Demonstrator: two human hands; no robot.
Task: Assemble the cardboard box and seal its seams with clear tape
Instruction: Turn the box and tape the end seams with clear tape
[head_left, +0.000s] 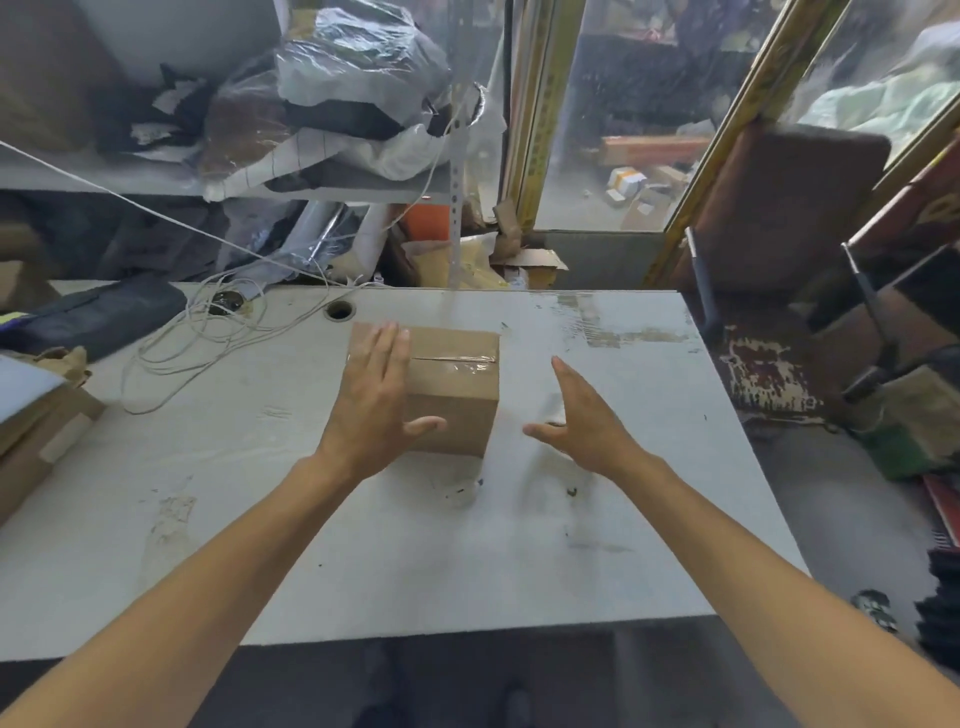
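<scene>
A small brown cardboard box (457, 389) stands closed on the white table (363, 545), with a strip of clear tape along its top seam. My left hand (371, 405) lies flat over the box's left side, fingers stretched out and thumb at the front face. My right hand (582, 421) hovers open to the right of the box, not touching it, fingers apart. No tape roll shows.
A tangle of white cord (208, 338) and a dark bag (98, 317) lie at the table's far left, flat cardboard (31, 431) at the left edge. A round cable hole (339, 310) sits behind the box. Cluttered shelves stand beyond, tools to the right.
</scene>
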